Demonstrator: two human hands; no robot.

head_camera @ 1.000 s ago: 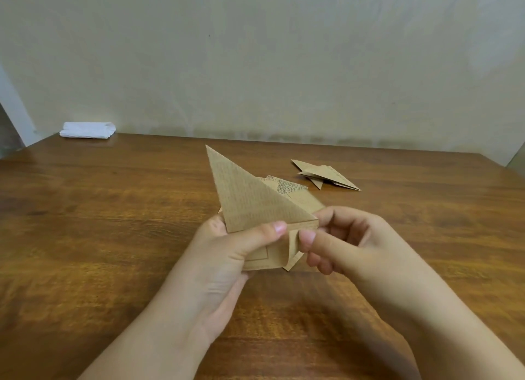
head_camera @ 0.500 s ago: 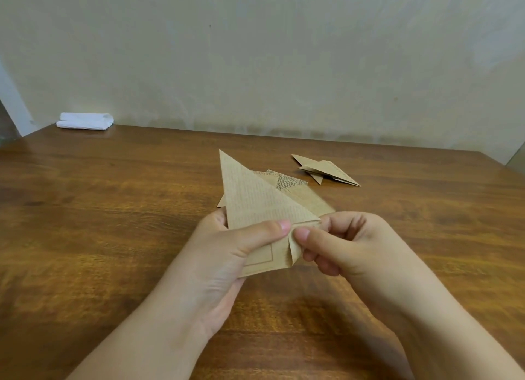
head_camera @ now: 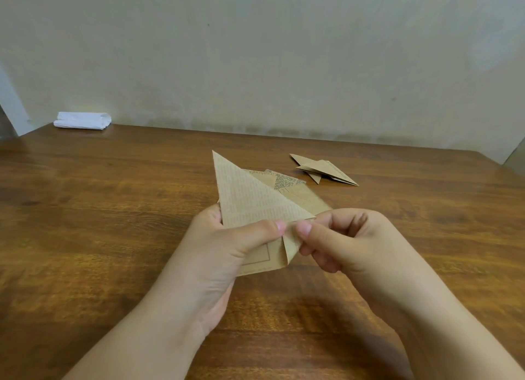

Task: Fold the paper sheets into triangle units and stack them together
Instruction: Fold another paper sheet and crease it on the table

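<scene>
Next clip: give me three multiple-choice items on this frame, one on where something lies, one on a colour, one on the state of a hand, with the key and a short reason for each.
1. Where does the folded white cloth lie?
A. far left corner of the table
B. under the hands
C. near right edge

2. What colour is the paper being folded?
A. blue
B. tan-brown with print
C. plain white

3. What is the right hand doing?
A. lying flat on the table
B. hanging idle
C. pinching the paper's corner

Key: 1 A, the folded white cloth sits by the wall at the table's far left. 2 B, the paper is tan with printed text. 3 C, the right hand pinches the corner beside the left hand.
</scene>
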